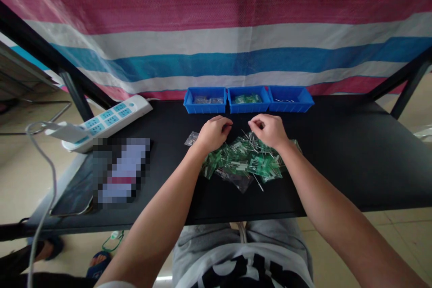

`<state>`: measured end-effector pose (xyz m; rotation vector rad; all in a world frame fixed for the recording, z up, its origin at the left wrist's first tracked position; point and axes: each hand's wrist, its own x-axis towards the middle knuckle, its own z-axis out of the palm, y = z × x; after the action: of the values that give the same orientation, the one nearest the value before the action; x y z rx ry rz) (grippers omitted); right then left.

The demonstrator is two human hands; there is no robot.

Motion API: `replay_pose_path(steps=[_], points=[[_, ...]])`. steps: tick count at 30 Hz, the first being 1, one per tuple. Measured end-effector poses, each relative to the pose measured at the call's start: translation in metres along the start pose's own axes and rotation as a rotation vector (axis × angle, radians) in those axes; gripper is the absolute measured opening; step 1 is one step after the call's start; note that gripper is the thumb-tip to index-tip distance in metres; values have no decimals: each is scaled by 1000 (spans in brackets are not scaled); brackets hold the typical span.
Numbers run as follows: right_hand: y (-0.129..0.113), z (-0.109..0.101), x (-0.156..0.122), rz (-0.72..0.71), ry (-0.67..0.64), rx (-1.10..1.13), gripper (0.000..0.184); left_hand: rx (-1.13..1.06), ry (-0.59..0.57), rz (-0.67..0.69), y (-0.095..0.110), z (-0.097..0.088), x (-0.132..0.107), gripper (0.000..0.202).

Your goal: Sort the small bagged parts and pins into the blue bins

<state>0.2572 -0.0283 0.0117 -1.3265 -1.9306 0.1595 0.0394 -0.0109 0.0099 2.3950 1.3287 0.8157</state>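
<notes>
Over the far side of a mixed pile, my left hand (214, 134) is closed, thumb against the curled fingers. Level with it and a short gap to the right, my right hand (269, 129) makes a similar pinch. What either hand holds, if anything, is too small to make out. Below them lie many small green-tinted plastic bags (265, 167) with thin parts inside, and loose thin metal rods (258, 182). A clear plastic bag (239, 180) lies at the pile's near edge, and another small clear bag (191, 138) is left of my left hand.
Behind the pile stand three blue bins: the left bin (205, 108) contains clear bags, the middle bin (249, 107) green bags, the right bin (290, 106) a few metal rods. A white power strip (108, 121) and a phone (76, 184) lie on the black table (354, 157).
</notes>
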Motion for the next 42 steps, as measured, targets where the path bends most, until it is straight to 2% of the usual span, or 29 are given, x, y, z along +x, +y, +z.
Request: replay_pose_path(steps=[3,6,14,19,27,32,38,42], points=[[-11,6,-3,1,-158,-133,13,18,-42,12,1,2,0,22],[-15,11,-3,34,-237,-233,12,35,-71,16,1,3,0,22],[-12,13,-4,69,-308,-190,9,59,-107,40,3,4,0,22],[-10,15,-4,5,-368,-105,14,49,-129,37,5,1,0,19],[-19,11,-4,-138,-219,174,9,-237,-60,-30,16,-6,-3,33],[-21,9,-7,-137,-233,299,13,-200,-108,10,25,-10,-3,42],[-23,8,-7,-131,-127,296,16,-230,-125,36,24,-8,-3,33],[-24,6,-6,-80,-75,311,21,-259,-75,13,22,-6,-3,28]])
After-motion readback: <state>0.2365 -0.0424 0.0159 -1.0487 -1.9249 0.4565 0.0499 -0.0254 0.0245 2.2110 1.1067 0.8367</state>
